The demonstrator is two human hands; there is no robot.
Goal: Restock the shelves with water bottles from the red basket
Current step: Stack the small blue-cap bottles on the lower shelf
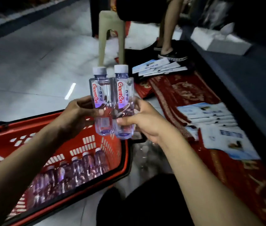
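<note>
— Left hand (80,115)?
— Curled round 1 upright water bottle (102,95).
— Right hand (143,123)?
— Gripping a 2nd bottle (124,93), touching it, above the red basket (125,154) holding spare bottles (73,172).

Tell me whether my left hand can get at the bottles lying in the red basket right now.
Probably not yet: the left hand has its grip on an upright bottle. The way itself looks free: the red basket sits open under that forearm, its bottles uncovered.
</note>
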